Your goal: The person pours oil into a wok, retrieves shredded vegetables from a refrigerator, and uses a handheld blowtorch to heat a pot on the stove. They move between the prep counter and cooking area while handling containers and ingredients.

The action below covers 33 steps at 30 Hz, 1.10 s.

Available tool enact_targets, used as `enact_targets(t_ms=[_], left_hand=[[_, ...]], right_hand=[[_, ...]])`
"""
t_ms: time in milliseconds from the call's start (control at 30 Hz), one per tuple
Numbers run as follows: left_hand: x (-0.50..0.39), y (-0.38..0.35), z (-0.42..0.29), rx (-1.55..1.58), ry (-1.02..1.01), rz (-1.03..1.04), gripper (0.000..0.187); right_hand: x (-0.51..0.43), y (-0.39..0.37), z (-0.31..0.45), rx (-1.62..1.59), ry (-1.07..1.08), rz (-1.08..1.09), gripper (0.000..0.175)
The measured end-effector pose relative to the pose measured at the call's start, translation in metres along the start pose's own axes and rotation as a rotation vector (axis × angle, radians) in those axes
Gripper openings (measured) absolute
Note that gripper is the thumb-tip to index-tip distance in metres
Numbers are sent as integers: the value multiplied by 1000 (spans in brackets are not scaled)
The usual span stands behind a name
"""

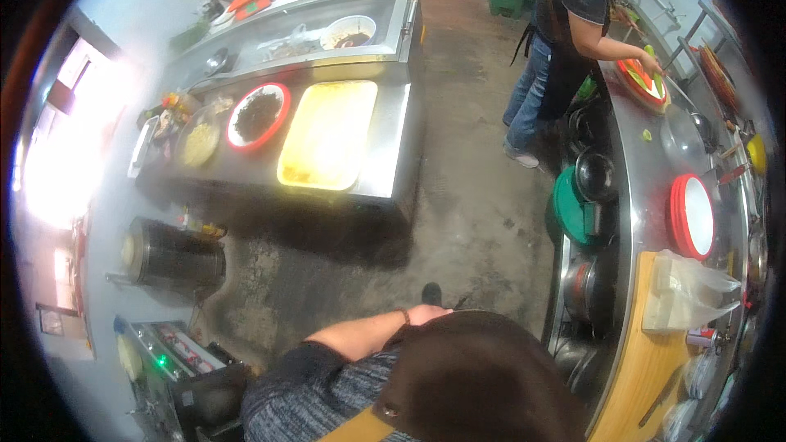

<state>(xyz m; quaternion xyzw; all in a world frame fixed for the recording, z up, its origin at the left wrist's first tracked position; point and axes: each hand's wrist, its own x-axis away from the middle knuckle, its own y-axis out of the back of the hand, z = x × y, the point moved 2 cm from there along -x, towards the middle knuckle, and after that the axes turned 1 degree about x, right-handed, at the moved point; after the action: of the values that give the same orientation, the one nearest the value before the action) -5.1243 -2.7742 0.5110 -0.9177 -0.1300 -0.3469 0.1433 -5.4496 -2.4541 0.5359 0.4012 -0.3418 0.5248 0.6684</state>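
My left hand (428, 314) is in front of my body, with a bracelet (405, 317) at its wrist. A large dark brown shape (485, 374), perhaps a cap brim or apron, hides its fingers, so what they hold cannot be told. My right hand is out of view. Ahead to the left, a steel counter (381, 178) bears a shallow yellow tray (328, 135), a red-rimmed bowl (258, 116) of dark food and a clear bowl (199, 138) of pale pieces. To my right, a wooden board (645, 356) lies on another steel counter (645, 196), partly under plastic bags (688, 291).
A co-worker (565, 43) stands at the right counter, holding a green vegetable (658, 77) over a red-rimmed bowl (638, 89). Stacked red-rimmed bowls (694, 215) are nearer. Pans (594, 173) and a green lid (568, 205) crowd the shelf below. A metal drum (178, 255) stands left.
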Motion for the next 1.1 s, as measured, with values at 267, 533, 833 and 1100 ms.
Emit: enact_targets(t_ms=[267, 533, 833, 1100], left_hand=[[-62, -27, -29, -443, 45, 99, 37], [-142, -110, -101, -640, -82, -296, 41], [-211, -188, -261, -610, -187, -122, 32], [-294, -232, -343, -548, -252, 102, 29]], right_hand=[[63, 30, -42, -231, 59, -93, 63], [109, 57, -108, -574, 22, -140, 59], [184, 200, -98, -806, 300, -642, 44], [102, 383, -88, -1073, 361, -1220, 55]])
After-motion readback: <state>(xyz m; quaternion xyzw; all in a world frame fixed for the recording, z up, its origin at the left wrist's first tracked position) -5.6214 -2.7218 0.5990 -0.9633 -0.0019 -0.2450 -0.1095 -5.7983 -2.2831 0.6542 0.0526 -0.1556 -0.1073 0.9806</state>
